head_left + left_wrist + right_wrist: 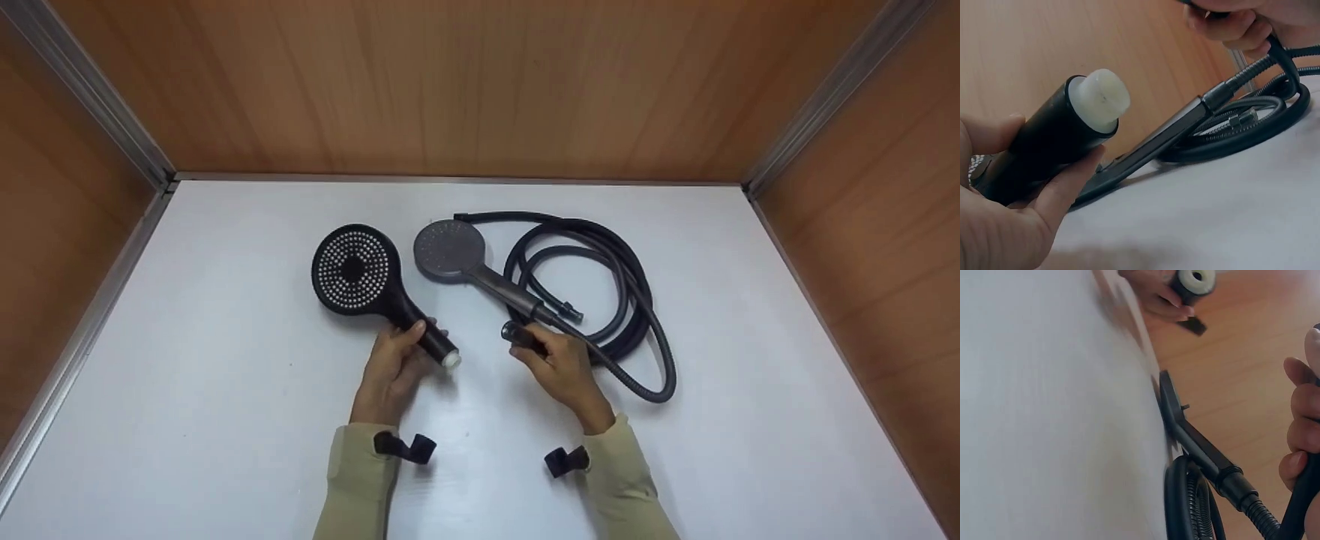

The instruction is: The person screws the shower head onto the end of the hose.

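My left hand (386, 367) grips the handle of a black shower head (352, 270), its round nozzle face turned up. The handle's end, with a white plastic fitting (1103, 98), points toward my right hand (562, 367). That hand grips the black connector end (516, 332) of a dark hose; in the right wrist view, its fingers curl round the hose (1300, 506). A gap separates connector and white fitting. Between and beyond the hands, a grey shower head (450, 251) lies on the table, joined to a ribbed grey hose (664, 375).
Coiled black hose (637, 277) lies right of centre on the white table (225, 420), with a loose metal hose fitting (571, 313) inside the loops. Wooden panels (465, 90) stand at the back and both sides. Black wrist mounts (409, 448) are on both sleeves.
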Motion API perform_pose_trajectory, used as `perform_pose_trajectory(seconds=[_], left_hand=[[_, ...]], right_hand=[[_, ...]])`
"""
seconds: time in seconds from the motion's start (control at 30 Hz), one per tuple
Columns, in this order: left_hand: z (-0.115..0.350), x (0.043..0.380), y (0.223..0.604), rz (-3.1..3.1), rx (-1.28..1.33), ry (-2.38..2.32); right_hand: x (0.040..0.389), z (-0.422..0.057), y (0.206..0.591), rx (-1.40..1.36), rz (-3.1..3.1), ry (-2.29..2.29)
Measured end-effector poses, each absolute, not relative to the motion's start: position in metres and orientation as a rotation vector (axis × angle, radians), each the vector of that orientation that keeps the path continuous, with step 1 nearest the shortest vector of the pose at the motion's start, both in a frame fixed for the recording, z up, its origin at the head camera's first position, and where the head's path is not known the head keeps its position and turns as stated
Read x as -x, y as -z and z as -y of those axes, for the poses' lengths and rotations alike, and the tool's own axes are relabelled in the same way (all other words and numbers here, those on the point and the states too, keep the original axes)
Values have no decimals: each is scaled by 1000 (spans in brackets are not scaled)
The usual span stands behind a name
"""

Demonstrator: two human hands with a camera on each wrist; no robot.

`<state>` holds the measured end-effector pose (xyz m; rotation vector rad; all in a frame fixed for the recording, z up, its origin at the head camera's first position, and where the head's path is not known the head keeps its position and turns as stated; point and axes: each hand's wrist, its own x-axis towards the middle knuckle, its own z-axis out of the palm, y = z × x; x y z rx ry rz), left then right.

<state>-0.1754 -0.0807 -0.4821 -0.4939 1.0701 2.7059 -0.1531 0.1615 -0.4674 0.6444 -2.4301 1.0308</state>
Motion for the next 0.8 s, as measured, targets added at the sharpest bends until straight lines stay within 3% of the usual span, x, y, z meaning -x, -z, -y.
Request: perform_pose_trajectory(seconds=[0.5,0.8], left_hand=[[52,173,443,-1341,350,-2879],[41,173,438,-1533,105,-2878]], right_hand=[[153,-162,470,-644,2622,-980],[146,-164,461,-634,2659,-1105]])
